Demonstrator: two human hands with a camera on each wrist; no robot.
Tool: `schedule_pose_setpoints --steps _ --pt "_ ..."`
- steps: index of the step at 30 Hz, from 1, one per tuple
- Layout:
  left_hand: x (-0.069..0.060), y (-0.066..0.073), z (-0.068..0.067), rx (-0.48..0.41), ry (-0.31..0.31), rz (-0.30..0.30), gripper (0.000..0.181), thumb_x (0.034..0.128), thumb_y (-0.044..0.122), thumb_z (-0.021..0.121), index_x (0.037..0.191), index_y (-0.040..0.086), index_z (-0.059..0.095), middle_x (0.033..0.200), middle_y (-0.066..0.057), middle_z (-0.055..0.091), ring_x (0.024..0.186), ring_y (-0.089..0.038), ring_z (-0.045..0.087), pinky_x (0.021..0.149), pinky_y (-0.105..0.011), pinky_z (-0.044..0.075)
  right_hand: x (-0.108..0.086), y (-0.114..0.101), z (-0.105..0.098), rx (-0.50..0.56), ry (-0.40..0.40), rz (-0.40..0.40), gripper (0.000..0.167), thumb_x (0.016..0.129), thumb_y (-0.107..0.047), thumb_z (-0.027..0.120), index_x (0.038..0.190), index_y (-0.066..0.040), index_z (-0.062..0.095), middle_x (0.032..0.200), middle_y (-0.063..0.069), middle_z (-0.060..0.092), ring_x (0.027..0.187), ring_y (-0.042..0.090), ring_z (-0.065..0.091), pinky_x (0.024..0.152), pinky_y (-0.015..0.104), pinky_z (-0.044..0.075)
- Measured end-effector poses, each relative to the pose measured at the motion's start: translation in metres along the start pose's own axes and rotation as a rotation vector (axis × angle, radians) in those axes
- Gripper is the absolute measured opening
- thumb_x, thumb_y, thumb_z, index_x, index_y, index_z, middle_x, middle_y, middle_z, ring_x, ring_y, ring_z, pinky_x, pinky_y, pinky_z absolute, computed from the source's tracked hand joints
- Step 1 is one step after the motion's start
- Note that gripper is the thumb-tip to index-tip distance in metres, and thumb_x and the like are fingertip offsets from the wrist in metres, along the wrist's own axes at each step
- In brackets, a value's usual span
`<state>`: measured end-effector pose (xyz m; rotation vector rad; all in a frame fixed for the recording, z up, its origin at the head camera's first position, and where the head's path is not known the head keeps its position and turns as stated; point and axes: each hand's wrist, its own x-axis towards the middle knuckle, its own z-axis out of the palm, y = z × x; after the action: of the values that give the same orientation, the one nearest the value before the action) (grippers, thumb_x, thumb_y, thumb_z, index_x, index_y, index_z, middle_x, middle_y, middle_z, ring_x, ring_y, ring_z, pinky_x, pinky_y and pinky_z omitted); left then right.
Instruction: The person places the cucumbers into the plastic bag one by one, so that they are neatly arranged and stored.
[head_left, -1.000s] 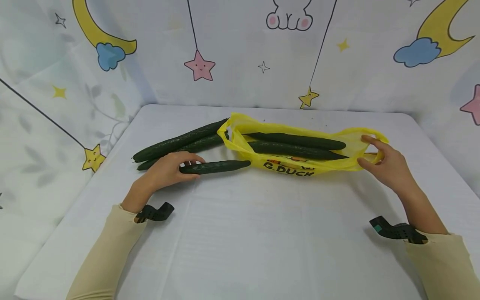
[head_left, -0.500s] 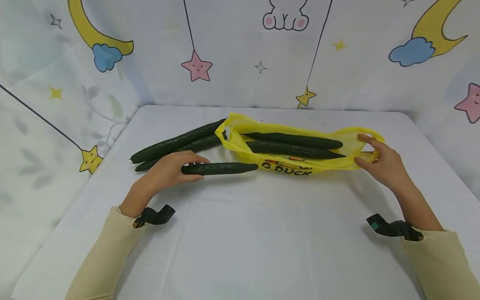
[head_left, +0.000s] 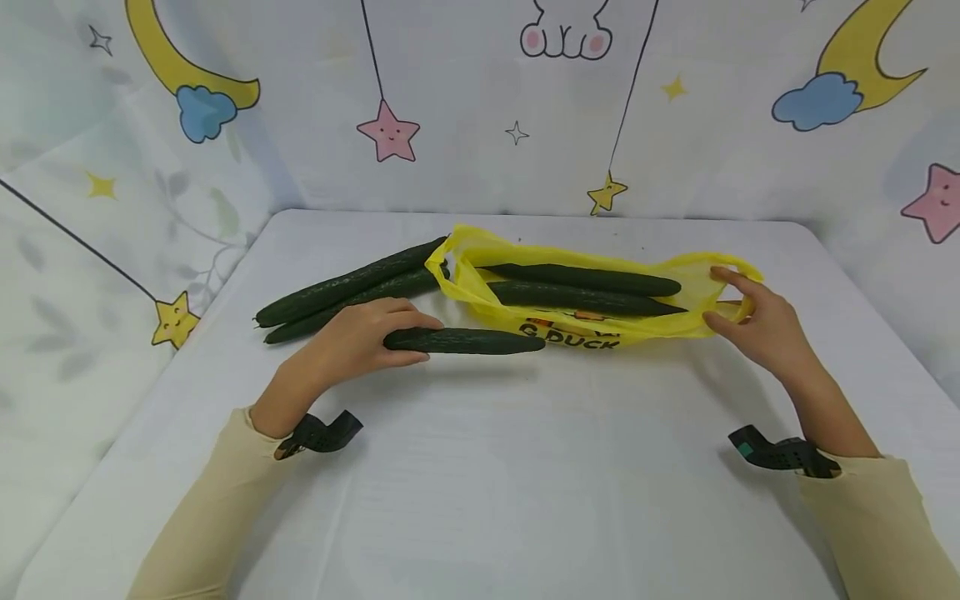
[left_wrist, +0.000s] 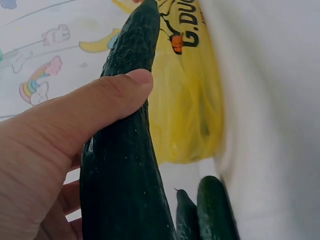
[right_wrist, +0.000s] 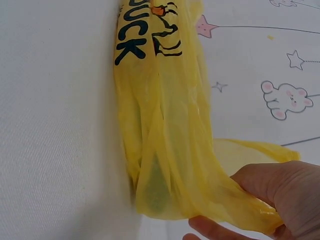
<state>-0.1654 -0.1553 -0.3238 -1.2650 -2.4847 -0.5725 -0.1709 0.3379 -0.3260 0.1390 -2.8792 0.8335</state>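
My left hand [head_left: 367, 337] grips a dark green cucumber [head_left: 480, 341] by its left end, thumb lying along it in the left wrist view. The cucumber is raised off the table, its far tip overlapping the lower front of a yellow plastic bag [head_left: 645, 327] printed "G.DUCK". Through the bag's gaping mouth two cucumbers [head_left: 585, 298] show, lying side by side. At the bag's right end my right hand [head_left: 768, 329] pinches the plastic between thumb and fingers; the right wrist view shows the bag wall [right_wrist: 180, 115] stretched towards it.
Two more cucumbers [head_left: 337, 292] lie on the white-covered table [head_left: 480, 483] at the left, their right ends against the bag. Behind the table hangs a patterned cloth [head_left: 465, 100] with moons and stars. Each wrist carries a black device [head_left: 322, 433].
My left hand has carried its cucumber to the right and lifted it, so it now crosses in front of the bag's print. The right hand keeps its hold on the bag; the head view has shifted slightly.
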Motion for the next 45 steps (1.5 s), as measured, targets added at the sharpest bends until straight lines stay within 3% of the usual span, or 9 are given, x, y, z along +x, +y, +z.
schedule_pose_setpoints --steps 12,25,33,41,45 --pt "0.03 0.013 -0.001 0.041 -0.021 0.047 0.041 0.0796 0.028 0.082 0.116 0.015 0.071 0.101 -0.002 0.068 0.082 -0.015 0.06 0.071 -0.031 0.053 -0.001 0.0 -0.001 0.009 0.01 -0.017 0.058 0.093 -0.011 0.063 0.146 0.001 0.041 0.138 0.033 0.046 0.083 0.035 0.051 0.057 0.009 0.038" --pt "0.072 0.029 0.01 0.049 0.075 0.247 0.038 0.0798 0.023 0.082 0.115 0.015 0.071 0.094 -0.002 0.066 0.076 -0.014 0.059 0.065 -0.027 0.051 0.0 -0.001 -0.001 0.028 -0.001 0.008 0.059 0.094 -0.012 0.063 0.147 0.001 0.04 0.141 0.032 0.044 0.089 0.04 0.051 0.059 0.003 0.035" --pt "0.095 0.041 0.016 0.035 0.086 0.3 0.038 0.0811 0.018 0.081 0.117 0.015 0.07 0.099 -0.001 0.066 0.085 -0.015 0.061 0.071 -0.027 0.052 -0.001 0.0 0.0 0.041 0.006 0.014 0.058 0.094 -0.012 0.062 0.147 -0.001 0.04 0.14 0.031 0.045 0.09 0.038 0.051 0.06 0.003 0.036" --pt "0.117 0.04 0.024 0.001 0.139 0.349 0.035 0.083 0.022 0.079 0.116 0.013 0.07 0.098 -0.003 0.068 0.084 -0.016 0.062 0.074 -0.026 0.052 -0.001 0.0 -0.002 0.033 0.001 0.01 0.058 0.094 -0.013 0.062 0.146 -0.001 0.041 0.14 0.031 0.045 0.085 0.034 0.051 0.058 0.01 0.04" --pt "0.126 0.037 0.026 0.007 0.137 0.353 0.036 0.0828 0.021 0.079 0.116 0.013 0.07 0.097 -0.005 0.067 0.084 -0.017 0.062 0.081 -0.028 0.053 -0.001 0.0 -0.002 0.046 -0.012 0.02 0.058 0.094 -0.013 0.062 0.147 -0.001 0.04 0.141 0.031 0.044 0.089 0.036 0.051 0.059 0.008 0.039"
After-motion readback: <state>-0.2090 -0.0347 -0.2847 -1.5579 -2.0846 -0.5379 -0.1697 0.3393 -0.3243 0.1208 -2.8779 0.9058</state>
